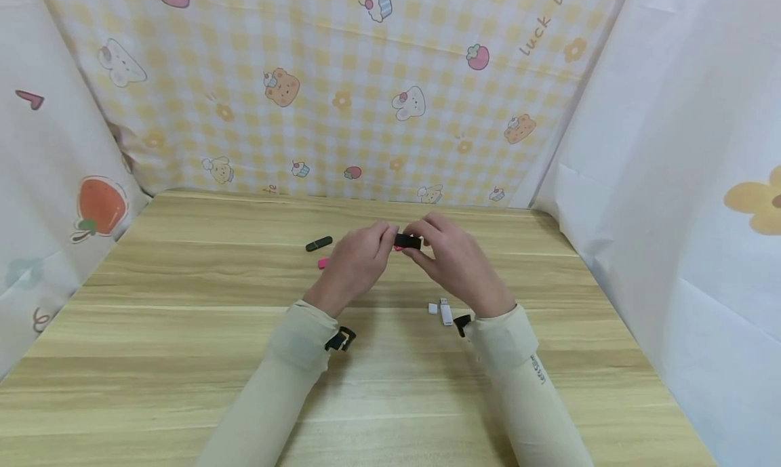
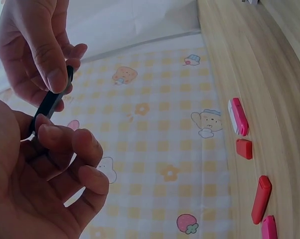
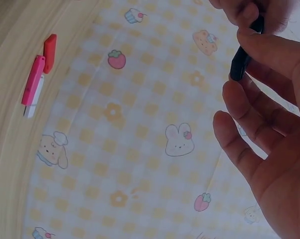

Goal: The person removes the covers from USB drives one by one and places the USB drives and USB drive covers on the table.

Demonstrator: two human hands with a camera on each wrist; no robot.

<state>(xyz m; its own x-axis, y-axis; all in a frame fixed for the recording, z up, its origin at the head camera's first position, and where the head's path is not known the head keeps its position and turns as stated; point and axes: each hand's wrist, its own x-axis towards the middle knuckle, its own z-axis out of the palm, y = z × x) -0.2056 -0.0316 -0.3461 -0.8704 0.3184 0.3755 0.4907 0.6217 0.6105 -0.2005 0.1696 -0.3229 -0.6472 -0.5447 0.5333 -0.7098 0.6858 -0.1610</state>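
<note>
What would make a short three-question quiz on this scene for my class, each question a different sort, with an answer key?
1. Multiple choice: What colour is the held stick, gripped by both the left hand and the right hand? A) white B) black C) yellow

2. True or false: The white stick lies on the table with its metal plug bare.

3. Fill in: In the head view, the white cap lies to the ____ of the white stick.

Key: 1: B; 2: true; 3: left.

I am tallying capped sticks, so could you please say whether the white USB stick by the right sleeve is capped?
No, the white USB stick has a bare metal plug, and a white cap lies beside it.
</note>
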